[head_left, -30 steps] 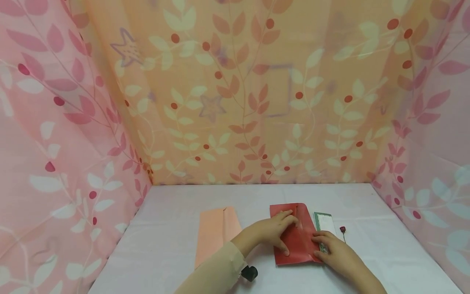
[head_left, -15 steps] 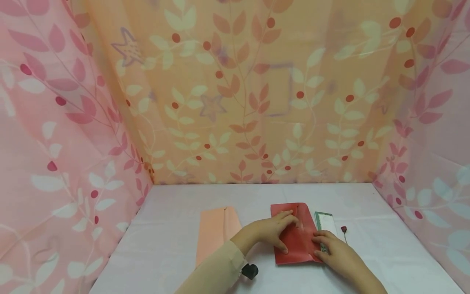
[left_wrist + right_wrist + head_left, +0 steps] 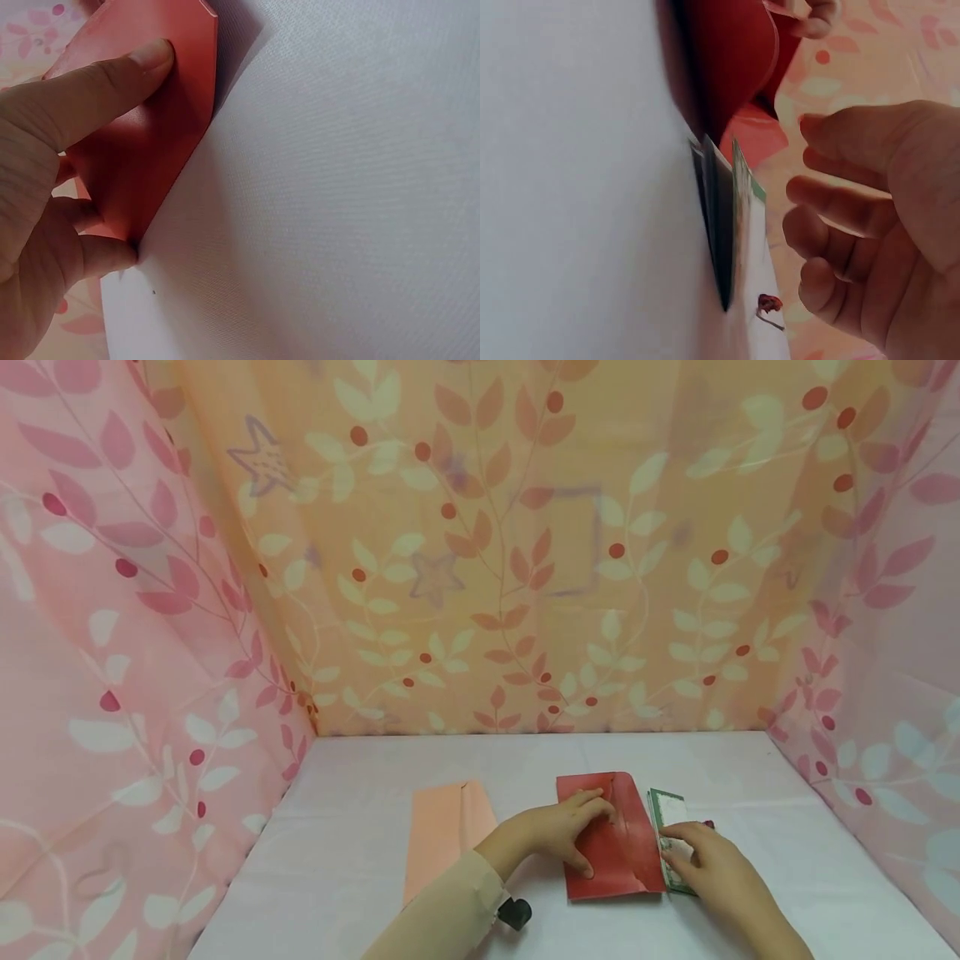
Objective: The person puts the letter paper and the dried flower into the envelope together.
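Observation:
A red paper envelope (image 3: 611, 852) lies on the table with its flap to the right. Across it my left hand (image 3: 558, 831) grips, the thumb (image 3: 112, 90) pressing its face and the other fingers bent at its far side. Its mouth gapes in the right wrist view. Right of it is a green-bordered folded card (image 3: 670, 810), its leaves (image 3: 727, 225) slightly apart. My right hand (image 3: 712, 864) hovers over this card with loosely bent fingers; a gap shows between them and the card in the right wrist view. A dried red rose (image 3: 769, 303) lies beyond, mostly hidden in the head view.
To the left lies a peach envelope (image 3: 442, 827), partly behind my left sleeve (image 3: 450, 906). A small black object (image 3: 514, 913) shows at the left wrist. Floral curtains (image 3: 480, 568) enclose the white table (image 3: 337, 835) at the back and sides.
My right hand has moved off the envelope's right edge, rightward over the card. More of the card shows, and the rose is now largely covered. My left hand keeps its place on the red envelope.

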`<state>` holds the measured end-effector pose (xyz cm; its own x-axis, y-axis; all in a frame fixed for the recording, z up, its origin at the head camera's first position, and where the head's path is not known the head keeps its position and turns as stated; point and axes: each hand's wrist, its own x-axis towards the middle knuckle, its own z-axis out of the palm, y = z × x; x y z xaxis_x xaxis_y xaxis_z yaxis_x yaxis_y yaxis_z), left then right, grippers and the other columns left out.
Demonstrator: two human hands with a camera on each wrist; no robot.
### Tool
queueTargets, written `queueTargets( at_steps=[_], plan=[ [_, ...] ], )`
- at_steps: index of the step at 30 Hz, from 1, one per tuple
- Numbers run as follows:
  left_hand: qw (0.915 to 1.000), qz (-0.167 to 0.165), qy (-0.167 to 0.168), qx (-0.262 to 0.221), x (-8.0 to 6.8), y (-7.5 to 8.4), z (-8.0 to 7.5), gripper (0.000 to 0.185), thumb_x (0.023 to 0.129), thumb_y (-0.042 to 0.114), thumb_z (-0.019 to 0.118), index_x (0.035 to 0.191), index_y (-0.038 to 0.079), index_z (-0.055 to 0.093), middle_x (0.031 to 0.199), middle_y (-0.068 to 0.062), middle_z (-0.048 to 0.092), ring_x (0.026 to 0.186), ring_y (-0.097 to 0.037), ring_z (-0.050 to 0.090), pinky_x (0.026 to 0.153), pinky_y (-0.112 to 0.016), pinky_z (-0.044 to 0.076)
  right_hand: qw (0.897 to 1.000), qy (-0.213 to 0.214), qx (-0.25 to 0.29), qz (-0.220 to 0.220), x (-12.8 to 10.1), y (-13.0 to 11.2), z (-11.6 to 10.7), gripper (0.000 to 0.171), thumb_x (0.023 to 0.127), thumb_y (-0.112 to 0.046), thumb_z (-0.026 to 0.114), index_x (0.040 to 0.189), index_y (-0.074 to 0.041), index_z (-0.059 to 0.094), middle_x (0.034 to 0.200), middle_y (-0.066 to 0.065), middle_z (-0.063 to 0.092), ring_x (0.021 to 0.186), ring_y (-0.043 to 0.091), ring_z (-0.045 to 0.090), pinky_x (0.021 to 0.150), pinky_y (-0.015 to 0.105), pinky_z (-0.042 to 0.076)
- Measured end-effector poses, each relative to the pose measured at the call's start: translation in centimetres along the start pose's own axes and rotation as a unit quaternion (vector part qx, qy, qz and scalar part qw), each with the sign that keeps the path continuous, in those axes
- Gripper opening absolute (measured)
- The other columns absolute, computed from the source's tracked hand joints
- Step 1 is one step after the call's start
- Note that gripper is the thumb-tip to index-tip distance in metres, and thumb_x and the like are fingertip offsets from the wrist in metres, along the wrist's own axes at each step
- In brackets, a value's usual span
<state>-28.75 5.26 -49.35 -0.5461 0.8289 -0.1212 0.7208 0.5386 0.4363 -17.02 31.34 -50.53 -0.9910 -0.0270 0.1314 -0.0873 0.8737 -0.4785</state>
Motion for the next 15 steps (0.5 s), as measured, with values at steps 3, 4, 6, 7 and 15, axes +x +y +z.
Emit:
queueTargets(
  at_steps=[3,4,6,7,15],
  plan=[
    [1.0000,-0.001,-0.001,-0.001,0.0,0.1,-0.1,0.082,0.077,0.036,0.091,0.141,0.037,0.039,0.168,0.005,0.021,0.156,-0.015,0.017,0.110,-0.033,0.045,0.999,0.010,-0.009,0.029,-0.1,0.9,-0.9,0.042,0.093,-0.036,0.074,0.127,-0.011,0.069,0.118,0.010,0.070,0.078,0.017,0.057,0.068,0.038,0.052],
    [1.0000,-0.003,-0.002,-0.002,0.0,0.1,-0.1,0.083,0.077,0.036,0.091,0.141,0.037,0.039,0.168,0.005,0.020,0.156,-0.015,0.018,0.111,-0.033,0.045,0.999,0.012,-0.012,0.041,-0.2,1.1,-1.0,0.042,0.094,-0.036,0.074,0.127,-0.010,0.069,0.119,0.013,0.070,0.082,0.022,0.062,0.072,0.043,0.055],
    [1.0000,-0.007,-0.002,-0.001,0.1,0.1,-0.1,0.083,0.076,0.037,0.091,0.141,0.038,0.039,0.168,0.005,0.020,0.156,-0.015,0.018,0.111,-0.034,0.045,0.998,0.008,-0.010,0.061,-0.2,1.5,-1.4,0.044,0.095,-0.038,0.072,0.127,-0.008,0.068,0.124,0.018,0.069,0.092,0.033,0.067,0.079,0.054,0.055],
    [1.0000,-0.008,-0.002,0.000,0.1,0.1,-0.1,0.083,0.076,0.037,0.091,0.141,0.038,0.039,0.168,0.006,0.020,0.156,-0.016,0.018,0.111,-0.034,0.045,0.997,0.006,-0.011,0.072,-0.2,1.6,-1.5,0.045,0.095,-0.039,0.071,0.127,-0.007,0.068,0.125,0.019,0.068,0.099,0.037,0.068,0.083,0.059,0.054],
    [0.9999,-0.009,-0.003,-0.013,0.0,0.1,0.0,0.082,0.077,0.033,0.091,0.140,0.037,0.040,0.168,0.006,0.021,0.156,-0.016,0.019,0.105,-0.031,0.049,0.990,-0.036,-0.009,0.139,0.0,2.0,-1.8,0.068,0.092,-0.051,0.070,0.132,0.003,0.062,0.123,0.024,0.068,0.115,0.047,0.060,0.091,0.069,0.046]
  ],
)
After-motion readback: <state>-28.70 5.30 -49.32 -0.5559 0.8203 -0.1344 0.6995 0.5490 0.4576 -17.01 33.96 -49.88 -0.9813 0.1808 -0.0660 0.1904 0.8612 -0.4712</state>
